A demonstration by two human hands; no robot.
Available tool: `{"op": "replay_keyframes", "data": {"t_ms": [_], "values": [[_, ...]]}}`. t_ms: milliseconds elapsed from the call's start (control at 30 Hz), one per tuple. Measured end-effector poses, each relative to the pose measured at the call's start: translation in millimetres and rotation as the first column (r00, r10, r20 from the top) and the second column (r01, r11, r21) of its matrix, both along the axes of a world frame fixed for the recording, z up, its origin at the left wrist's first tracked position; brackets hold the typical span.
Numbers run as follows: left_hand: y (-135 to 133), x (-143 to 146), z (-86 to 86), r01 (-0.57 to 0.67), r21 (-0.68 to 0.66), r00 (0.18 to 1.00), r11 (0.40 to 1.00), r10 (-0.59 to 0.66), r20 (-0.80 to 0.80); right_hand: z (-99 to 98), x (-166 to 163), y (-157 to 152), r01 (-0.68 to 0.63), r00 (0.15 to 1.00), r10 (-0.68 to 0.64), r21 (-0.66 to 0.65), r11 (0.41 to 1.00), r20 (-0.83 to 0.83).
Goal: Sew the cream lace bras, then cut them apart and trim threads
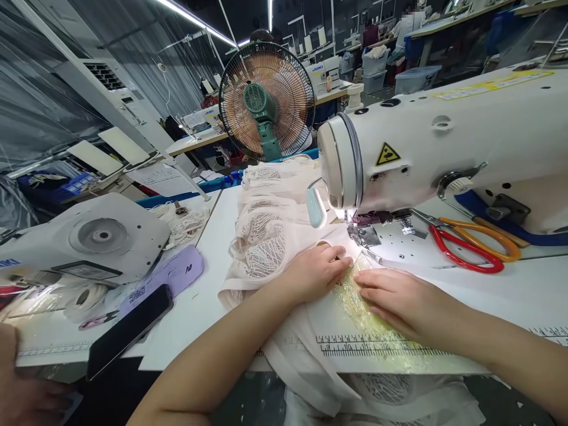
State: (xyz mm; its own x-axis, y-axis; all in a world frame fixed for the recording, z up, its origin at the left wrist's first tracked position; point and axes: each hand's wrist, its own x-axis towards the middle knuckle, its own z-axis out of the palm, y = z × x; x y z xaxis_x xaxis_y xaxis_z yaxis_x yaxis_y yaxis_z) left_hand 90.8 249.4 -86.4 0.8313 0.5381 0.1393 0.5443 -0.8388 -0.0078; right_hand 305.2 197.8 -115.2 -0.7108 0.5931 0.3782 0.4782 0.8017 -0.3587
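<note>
Just in front of the presser foot (366,235) of a white sewing machine (399,142), my left hand (317,272) is closed, thumb and fingers pinching the edge of a cream fabric piece (333,236). My right hand (403,302) lies flat beside it, fingers stretched, on a crinkled, yellowish, shiny patch (355,302) that looks like tape on the table. Part of that patch is hidden under the hand. A pile of cream lace garments (264,242) sits left of the needle, and a cream strip (306,367) hangs over the table's front edge.
Red-handled scissors (465,251) and orange-handled scissors (492,234) lie right of the needle. A printed ruler (355,346) runs along the front edge. At left are a phone (128,331), a purple card (186,269), a second machine (89,236) and another person's hand (31,396). A fan (266,100) stands behind.
</note>
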Motion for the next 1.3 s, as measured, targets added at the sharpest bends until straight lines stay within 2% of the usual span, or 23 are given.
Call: {"op": "replay_keyframes", "data": {"t_ms": [233,633,900,1167,1300], "values": [[14,-2,-2.9,0.002,0.013,1.0,1.0,-0.002,-0.011,0.6,1,0,-0.001,1.0,0.001,-0.007,1.0,0.001],[21,-4,-2.7,0.024,0.02,0.999,1.0,-0.023,-0.048,5.4,1,0,-0.028,0.998,0.03,-0.033,0.999,0.059],[26,-4,2.7,-0.051,0.02,0.991,0.999,0.053,-0.12,7.6,2,1,-0.039,0.997,0.037,0.023,0.999,0.072],[44,-4,2.4,-0.111,0.067,0.981,0.992,0.12,-0.151,12.8,2,2,-0.045,0.994,0.046,-0.006,0.999,0.101],[43,-2,0.3,-0.17,0.08,0.97,0.982,0.181,-0.164,11.3,6,6,-0.061,0.993,0.063,-0.02,0.998,0.097]]}}
